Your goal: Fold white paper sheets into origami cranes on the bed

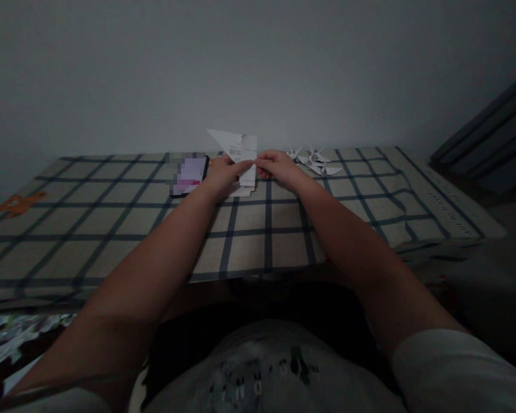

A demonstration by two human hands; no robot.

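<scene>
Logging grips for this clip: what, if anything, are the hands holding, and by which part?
Folded paper: the right hand pinches its right edge; the left hand holds it from the left, thumb across the front.

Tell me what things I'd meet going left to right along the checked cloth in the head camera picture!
Flat orange thing → dark-edged rectangular phone with a purplish screen → folded white printed paper → little pointy folded white paper shapes.
</scene>
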